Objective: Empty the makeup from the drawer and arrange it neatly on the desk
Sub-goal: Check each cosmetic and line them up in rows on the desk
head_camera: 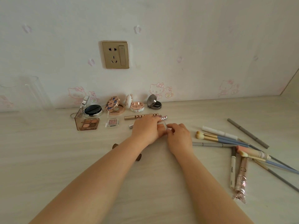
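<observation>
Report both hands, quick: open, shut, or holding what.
Left hand: holds a small clear case, fingers curled round it.
Right hand: pinches the same case at its right edge.

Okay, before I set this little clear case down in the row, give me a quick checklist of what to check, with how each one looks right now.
1. Grip on the small clear case: left hand and right hand both hold it. Ok.
2. Case lid closed: hidden by fingers. Cannot tell.
3. Free spot in the front row right of the glitter shadow: a silver-capped item lies there, mostly hidden by the left hand. Cannot tell.
4. Back row of open compacts standing along the wall. Ok.
5. Gold tube lies close behind the left hand and could get knocked. Not ok.
6. Brushes and pencils on the right lie crossed, unsorted. Not ok.
</observation>
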